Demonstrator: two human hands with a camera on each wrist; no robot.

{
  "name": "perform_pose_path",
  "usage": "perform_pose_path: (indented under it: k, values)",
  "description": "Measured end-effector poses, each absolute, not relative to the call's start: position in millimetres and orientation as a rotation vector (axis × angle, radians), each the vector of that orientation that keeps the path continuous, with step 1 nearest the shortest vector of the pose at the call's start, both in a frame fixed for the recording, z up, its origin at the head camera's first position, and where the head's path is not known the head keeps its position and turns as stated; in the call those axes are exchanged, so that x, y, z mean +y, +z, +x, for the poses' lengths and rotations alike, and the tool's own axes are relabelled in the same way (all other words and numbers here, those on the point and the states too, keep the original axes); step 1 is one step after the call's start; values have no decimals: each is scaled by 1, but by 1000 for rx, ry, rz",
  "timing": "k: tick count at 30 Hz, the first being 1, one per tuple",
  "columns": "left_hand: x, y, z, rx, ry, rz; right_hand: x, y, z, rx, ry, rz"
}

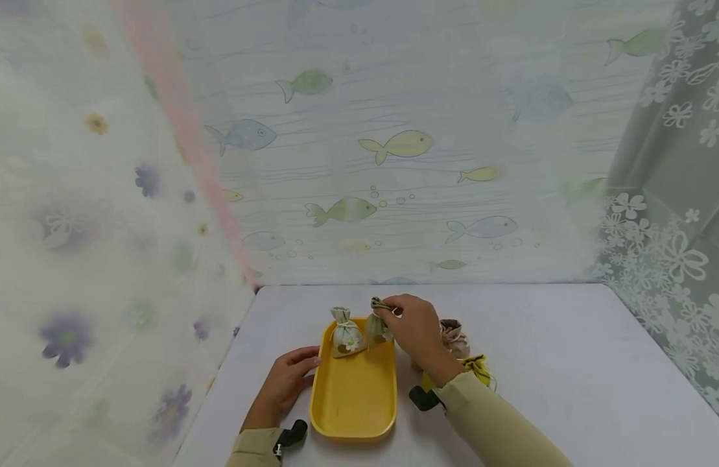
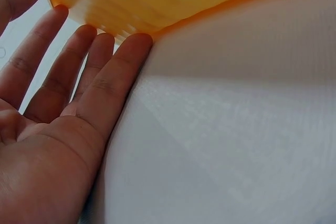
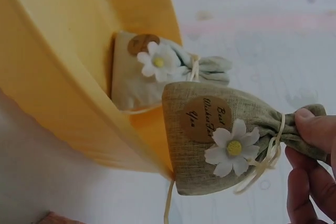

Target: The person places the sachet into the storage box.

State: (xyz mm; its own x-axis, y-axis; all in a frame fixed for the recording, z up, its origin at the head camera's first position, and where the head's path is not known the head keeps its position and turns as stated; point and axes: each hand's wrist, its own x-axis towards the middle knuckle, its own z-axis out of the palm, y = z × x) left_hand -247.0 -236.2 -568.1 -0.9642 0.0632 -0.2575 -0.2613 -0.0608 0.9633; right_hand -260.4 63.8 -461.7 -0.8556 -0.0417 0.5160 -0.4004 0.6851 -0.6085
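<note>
My right hand [image 1: 417,329] pinches the gathered neck of a grey-green drawstring pouch [image 3: 197,150] between thumb and fingers. This pouch bears a white cloth flower, a round brown label and a pale cord. It hangs upright at the far right corner of the yellow tray [image 1: 353,402], its bottom close by the rim in the right wrist view. A pale grey-green pouch [image 1: 345,338] with a similar flower stands inside the tray's far end. At the tray's left side, my left hand [image 1: 286,383] touches the outer wall with extended fingertips [image 2: 139,43].
Right of the tray, partly behind my right forearm, are a pinkish-brown pouch [image 1: 454,340] and a yellow pouch [image 1: 478,368]. All stand on a white-covered table [image 1: 546,363]. A fish-patterned curtain [image 1: 394,214] rises at its back edge.
</note>
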Motion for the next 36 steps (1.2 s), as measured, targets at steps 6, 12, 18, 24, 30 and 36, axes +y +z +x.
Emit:
perform_pose_path:
  k: [6,12,18,24,30,36]
  values:
    - [-234,-568,-248,1983,2130,-222,60,-460,-268,-2488,1064,364]
    - [-235,-568,-250,1985,2112,-205,57,-460,-271,-2499,1091,405]
    - [-236,-567,-247,2010,2121,-210,52,-461,-272,-2555,1099,488]
    - [-236,-568,-246,2008,2114,-226,50,-463,-273,-2570,1081,546]
    - [-235,-568,-249,1986,2120,-219,49,-462,-273,-2567,1102,528]
    - [-236,-569,-250,1999,2110,-232,47,-462,-271,-2603,1137,530]
